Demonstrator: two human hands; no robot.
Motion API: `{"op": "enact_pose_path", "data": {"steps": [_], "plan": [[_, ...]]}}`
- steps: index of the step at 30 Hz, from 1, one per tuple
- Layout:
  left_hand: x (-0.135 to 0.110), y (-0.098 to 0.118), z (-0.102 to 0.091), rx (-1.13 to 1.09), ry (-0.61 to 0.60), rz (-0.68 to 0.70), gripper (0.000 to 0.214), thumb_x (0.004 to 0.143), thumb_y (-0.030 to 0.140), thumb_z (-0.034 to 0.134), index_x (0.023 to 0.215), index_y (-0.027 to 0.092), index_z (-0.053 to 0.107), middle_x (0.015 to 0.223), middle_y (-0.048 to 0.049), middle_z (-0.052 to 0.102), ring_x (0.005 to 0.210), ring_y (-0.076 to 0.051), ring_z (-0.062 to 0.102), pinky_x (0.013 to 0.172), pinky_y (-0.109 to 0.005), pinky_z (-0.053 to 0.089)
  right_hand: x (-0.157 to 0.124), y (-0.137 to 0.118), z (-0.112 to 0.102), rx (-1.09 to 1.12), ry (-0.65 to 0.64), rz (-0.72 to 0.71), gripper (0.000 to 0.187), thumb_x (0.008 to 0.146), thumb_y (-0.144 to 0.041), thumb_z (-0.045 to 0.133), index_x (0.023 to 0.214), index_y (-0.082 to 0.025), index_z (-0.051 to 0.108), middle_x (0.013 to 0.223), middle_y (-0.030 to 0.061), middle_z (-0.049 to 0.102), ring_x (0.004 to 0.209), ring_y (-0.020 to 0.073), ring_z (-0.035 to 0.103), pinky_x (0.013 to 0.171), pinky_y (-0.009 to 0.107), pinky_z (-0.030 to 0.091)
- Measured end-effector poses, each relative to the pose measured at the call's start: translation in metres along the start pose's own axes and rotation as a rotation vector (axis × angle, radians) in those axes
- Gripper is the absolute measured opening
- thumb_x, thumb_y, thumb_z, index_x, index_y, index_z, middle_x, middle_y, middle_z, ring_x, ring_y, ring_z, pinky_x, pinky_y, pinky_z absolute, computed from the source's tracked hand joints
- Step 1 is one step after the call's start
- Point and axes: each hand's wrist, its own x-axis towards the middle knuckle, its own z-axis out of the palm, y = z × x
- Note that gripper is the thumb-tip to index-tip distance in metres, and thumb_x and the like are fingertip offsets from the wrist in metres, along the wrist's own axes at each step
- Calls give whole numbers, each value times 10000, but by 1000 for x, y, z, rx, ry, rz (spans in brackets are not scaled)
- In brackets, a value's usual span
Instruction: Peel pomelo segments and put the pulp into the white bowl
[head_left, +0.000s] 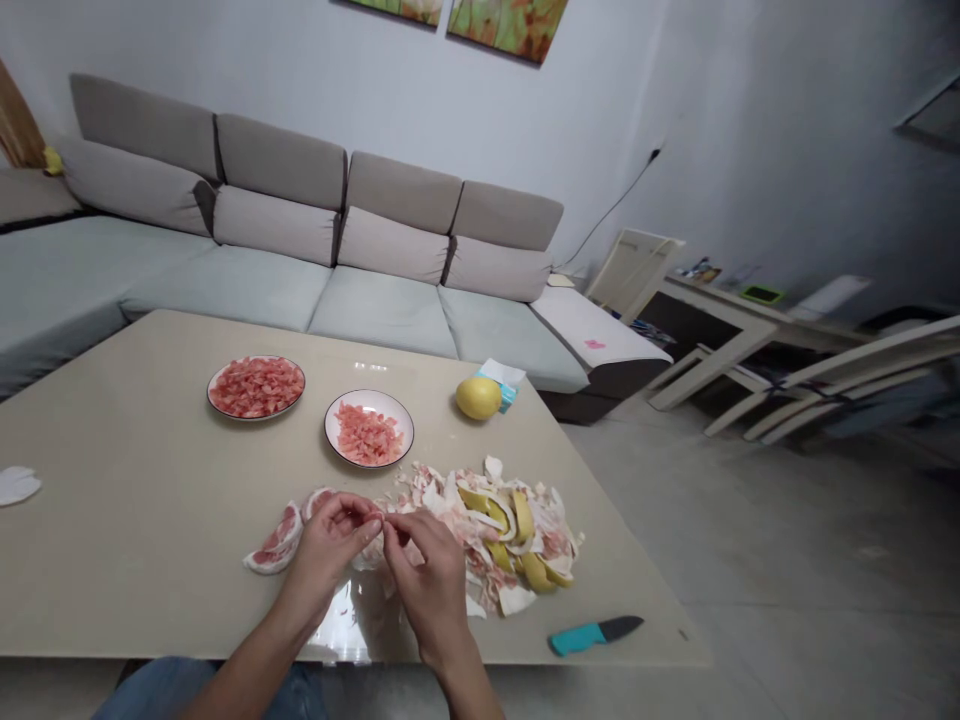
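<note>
My left hand (pixel 334 545) and my right hand (pixel 433 570) meet above the near side of the table, fingertips pinched together on a small pink pomelo piece (pixel 376 517), mostly hidden by the fingers. Beside my left hand lie pomelo segments (pixel 276 545) with white membrane. A heap of yellow-green pomelo peel (pixel 521 520), white pith and membrane scraps spreads beside and beyond my right hand. Beyond my hands stands a dark-rimmed white plate (pixel 397 408) partly covered with pink pomelo pulp (pixel 367 435). Farther left, another plate (pixel 225 408) is piled with pulp (pixel 259 385).
A whole yellow pomelo (pixel 478 398) sits by a blue-and-white tissue pack (pixel 506 380) at the far right. Near the front right edge lies a teal-handled knife (pixel 592 635). A white peel-like piece (pixel 16 485) is at the left. Behind the table (pixel 150 450) runs a sofa (pixel 247 280).
</note>
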Motion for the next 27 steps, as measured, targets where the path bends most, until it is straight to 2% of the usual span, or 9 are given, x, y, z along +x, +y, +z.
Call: {"op": "enact_pose_path", "data": {"steps": [5, 14, 17, 21, 23, 27], "plan": [[1, -3, -4, 71, -19, 54, 194, 691, 214, 780, 769, 163, 611, 827, -16, 645, 844, -150, 615, 819, -264, 480, 0, 1, -3, -42, -35, -38, 154, 871, -148, 562, 912, -203, 700, 819, 50, 705, 763, 188, 627, 710, 300, 460], [1, 0, -2, 140, -34, 94, 173, 681, 203, 790, 713, 163, 625, 768, -3, 641, 801, -135, 618, 776, -231, 492, 4, -2, -4, -86, -34, 3, 128, 825, -129, 574, 773, -188, 674, 687, 24, 640, 647, 169, 563, 645, 287, 416], [-1, 2, -2, 44, -34, -15, 187, 687, 205, 798, 764, 168, 631, 791, 1, 654, 804, -120, 621, 775, -217, 497, 5, 0, -5, -18, -44, 27, 123, 838, -139, 574, 781, -195, 668, 692, 20, 636, 655, 168, 570, 648, 283, 433], [-5, 7, -2, -178, -50, -248, 274, 729, 239, 779, 969, 204, 650, 880, -6, 671, 864, -137, 644, 831, -289, 532, 5, 2, -7, 83, -66, 27, 133, 877, -151, 562, 886, -216, 678, 827, 42, 682, 790, 188, 623, 726, 300, 477], [-6, 8, -1, -203, -55, -277, 268, 731, 242, 780, 969, 188, 672, 907, -19, 676, 889, -147, 650, 861, -306, 533, 5, 2, -8, 120, -81, 3, 157, 890, -151, 559, 953, -228, 680, 889, 49, 691, 838, 188, 634, 759, 307, 491], [-6, 6, -2, -149, -73, -244, 251, 728, 267, 781, 944, 163, 706, 963, -60, 704, 927, -180, 661, 870, -300, 530, 3, 0, -11, 122, -113, -23, 228, 890, -150, 575, 1068, -253, 672, 967, 55, 684, 884, 188, 638, 783, 316, 509]]}}
